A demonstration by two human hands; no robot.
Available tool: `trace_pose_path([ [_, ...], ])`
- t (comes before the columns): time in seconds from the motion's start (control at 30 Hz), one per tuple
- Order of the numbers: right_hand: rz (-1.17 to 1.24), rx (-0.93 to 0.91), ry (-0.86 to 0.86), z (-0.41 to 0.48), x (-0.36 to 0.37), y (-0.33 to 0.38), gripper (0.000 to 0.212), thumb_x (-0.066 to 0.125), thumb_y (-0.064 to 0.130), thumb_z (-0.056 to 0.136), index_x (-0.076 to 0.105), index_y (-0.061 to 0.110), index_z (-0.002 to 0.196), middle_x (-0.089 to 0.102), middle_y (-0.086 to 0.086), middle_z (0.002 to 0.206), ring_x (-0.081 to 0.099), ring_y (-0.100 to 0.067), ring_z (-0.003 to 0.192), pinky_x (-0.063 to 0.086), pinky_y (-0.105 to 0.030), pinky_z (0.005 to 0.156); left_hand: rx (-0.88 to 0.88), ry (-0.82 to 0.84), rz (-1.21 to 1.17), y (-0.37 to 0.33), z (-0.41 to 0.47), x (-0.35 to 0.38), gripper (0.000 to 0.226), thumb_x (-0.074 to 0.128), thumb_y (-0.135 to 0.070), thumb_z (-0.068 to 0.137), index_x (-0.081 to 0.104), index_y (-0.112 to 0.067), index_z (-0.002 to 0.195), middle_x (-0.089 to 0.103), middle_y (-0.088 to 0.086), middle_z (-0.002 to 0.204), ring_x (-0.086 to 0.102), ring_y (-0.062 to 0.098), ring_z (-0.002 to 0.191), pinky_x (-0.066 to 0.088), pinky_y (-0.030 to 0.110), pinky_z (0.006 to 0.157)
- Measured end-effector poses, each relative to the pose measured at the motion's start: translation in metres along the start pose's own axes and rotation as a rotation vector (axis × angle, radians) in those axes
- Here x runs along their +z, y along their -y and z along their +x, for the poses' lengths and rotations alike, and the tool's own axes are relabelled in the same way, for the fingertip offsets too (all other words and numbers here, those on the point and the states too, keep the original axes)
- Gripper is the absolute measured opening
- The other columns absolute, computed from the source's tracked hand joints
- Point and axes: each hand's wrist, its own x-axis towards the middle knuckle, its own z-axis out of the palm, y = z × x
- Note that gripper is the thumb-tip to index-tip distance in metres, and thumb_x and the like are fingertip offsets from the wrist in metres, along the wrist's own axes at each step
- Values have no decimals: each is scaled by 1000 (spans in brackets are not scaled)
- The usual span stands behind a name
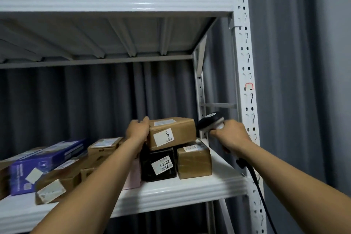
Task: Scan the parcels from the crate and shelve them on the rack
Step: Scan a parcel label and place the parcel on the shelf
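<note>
So, going from the left: a blue box (pixel 45 165) is leaning across a pile of brown cartons (pixel 57 186), and the nearest carton is sitting close to the shelf's front lip (pixel 171 194). The left hand (pixel 137 130) is gripping the left end of the brown parcel (pixel 171 133) with the "5" label, fingers curling over its top edge. That parcel is sitting on top of a black parcel (pixel 158 164) and a smaller brown box (pixel 193 159). Plenty of open air is showing above it, up to the upper shelf (pixel 114 4). Right of the smaller box, a bare strip of shelf is running to the rack upright (pixel 245 81). The right hand (pixel 230 134) is clutching the scanner (pixel 209 121) by its handle, just beside the parcel's right end, with its cable (pixel 260 195) hanging down.
</note>
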Motion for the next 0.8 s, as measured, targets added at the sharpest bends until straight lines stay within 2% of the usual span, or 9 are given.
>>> trace_pose_path([
  [0.07, -9, -4, 19, 1, 1, -2, 19, 65, 19, 81, 66, 2, 74, 60, -9, 59, 56, -20, 42, 34, -17, 35, 247, -6, 186, -2, -7, -5, 62, 52, -55, 91, 51, -14, 138, 54, 11, 138, 52, 30, 125, 41, 35, 103],
  [0.17, -41, -21, 24, 4, 1, -1, 19, 65, 22, 81, 63, 7, 69, 59, -6, 58, 57, -18, 45, 34, -17, 35, 576, 163, 473, -1, -16, -15, 72, 67, -59, 79, 48, -27, 140, 44, 3, 145, 46, 24, 130, 39, 36, 108],
  [0.23, -33, -24, 22, 6, 1, 0, 19, 65, 22, 81, 63, 9, 68, 62, -8, 60, 60, -20, 47, 36, -19, 39, 671, 262, 709, -1, -12, -16, 74, 75, -51, 75, 47, -30, 140, 44, 4, 143, 46, 23, 128, 37, 34, 108],
  [0.3, -34, -28, 20, 7, 1, 0, 18, 65, 22, 81, 64, 9, 70, 64, -9, 64, 61, -20, 51, 38, -20, 41, 693, 335, 821, -5, -9, -13, 71, 77, -38, 78, 47, -25, 141, 51, 7, 136, 47, 23, 125, 36, 27, 104],
  [0.4, -28, -21, 25, 9, 2, -3, 18, 66, 24, 82, 64, 8, 73, 64, -9, 68, 62, -22, 51, 43, -22, 43, 720, 319, 830, -7, -2, -1, 68, 75, -26, 82, 46, -20, 143, 52, 6, 139, 45, 23, 128, 32, 26, 104],
  [0.53, -62, -4, 18, 16, 5, -13, 14, 64, 22, 82, 63, 9, 75, 63, -8, 70, 60, -21, 47, 39, -20, 40, 735, 268, 871, -3, 10, 17, 65, 71, -19, 85, 44, -21, 144, 48, 4, 145, 42, 23, 133, 30, 26, 109],
  [0.7, -82, 3, 8, 26, 10, -20, 15, 63, 24, 81, 63, 10, 76, 64, -9, 74, 62, -24, 53, 48, -24, 50, 740, 239, 828, -1, 20, 36, 54, 60, -11, 89, 49, -19, 142, 51, 6, 142, 46, 24, 130, 33, 27, 108],
  [0.8, -87, 0, 15, 30, 14, -22, 16, 63, 24, 83, 61, 11, 76, 58, -2, 67, 58, -17, 50, 38, -20, 41, 730, 236, 836, 0, 27, 43, 53, 55, -9, 90, 48, -18, 142, 51, 7, 142, 45, 25, 130, 32, 29, 110],
])
